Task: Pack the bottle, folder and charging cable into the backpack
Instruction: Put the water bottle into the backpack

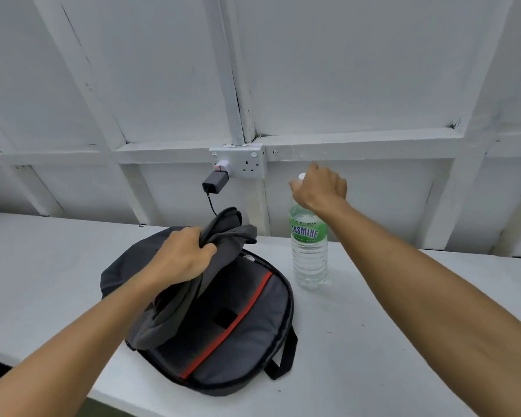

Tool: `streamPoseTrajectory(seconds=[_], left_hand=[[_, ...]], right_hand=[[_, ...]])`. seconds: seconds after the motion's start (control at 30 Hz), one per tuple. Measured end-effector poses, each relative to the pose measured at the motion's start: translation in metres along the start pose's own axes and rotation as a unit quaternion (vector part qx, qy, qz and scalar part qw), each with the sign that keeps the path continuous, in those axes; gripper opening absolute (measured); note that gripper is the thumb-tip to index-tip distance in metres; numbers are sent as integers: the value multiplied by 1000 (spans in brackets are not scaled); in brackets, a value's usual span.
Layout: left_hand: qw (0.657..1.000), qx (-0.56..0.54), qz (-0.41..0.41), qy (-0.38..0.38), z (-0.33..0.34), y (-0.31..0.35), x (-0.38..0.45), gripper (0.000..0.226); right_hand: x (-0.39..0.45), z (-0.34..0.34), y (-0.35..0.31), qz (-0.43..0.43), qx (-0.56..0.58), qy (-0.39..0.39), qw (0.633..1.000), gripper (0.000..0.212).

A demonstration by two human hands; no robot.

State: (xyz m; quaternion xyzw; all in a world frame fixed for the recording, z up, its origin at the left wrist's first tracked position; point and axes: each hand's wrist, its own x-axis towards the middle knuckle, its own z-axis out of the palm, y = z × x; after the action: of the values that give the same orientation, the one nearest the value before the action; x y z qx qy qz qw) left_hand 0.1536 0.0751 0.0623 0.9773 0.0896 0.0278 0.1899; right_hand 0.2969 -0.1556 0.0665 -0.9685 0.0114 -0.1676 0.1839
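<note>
Head view shows the left hand (184, 256) gripping the grey backpack (241, 332) flap open while the right hand (321, 186) curls around the cap of the water bottle (309, 245) standing just right of the backpack, where a top-heavy grab could tip it.

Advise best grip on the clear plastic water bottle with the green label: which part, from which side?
Probably the neck just under the white cap, from above. The clear plastic water bottle stands upright on the white table, right of the open grey backpack, and the right hand is already at the cap. The ribbed lower body may flex.
</note>
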Motion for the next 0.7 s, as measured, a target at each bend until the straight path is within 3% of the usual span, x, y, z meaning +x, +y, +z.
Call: streamPoseTrajectory(seconds=[0.23, 0.37, 0.5, 0.7], left_hand=[[995, -84, -38, -31, -8, -8, 6, 24], [992, -107, -51, -36, -11, -9, 6, 23], [988, -128, -80, -26, -21, -13, 6, 19], [983, -147, -104, -29, -33, -19, 3, 13]], right_hand=[[-20, 1, 5, -155, -31, 65, 985, 20], [-45, 1, 3, -226, 29, 203, 952, 25], [-64, -13, -6, -251, 108, 323, 906, 27], [-82, -32, -7, -227, 164, 382, 881, 24]])
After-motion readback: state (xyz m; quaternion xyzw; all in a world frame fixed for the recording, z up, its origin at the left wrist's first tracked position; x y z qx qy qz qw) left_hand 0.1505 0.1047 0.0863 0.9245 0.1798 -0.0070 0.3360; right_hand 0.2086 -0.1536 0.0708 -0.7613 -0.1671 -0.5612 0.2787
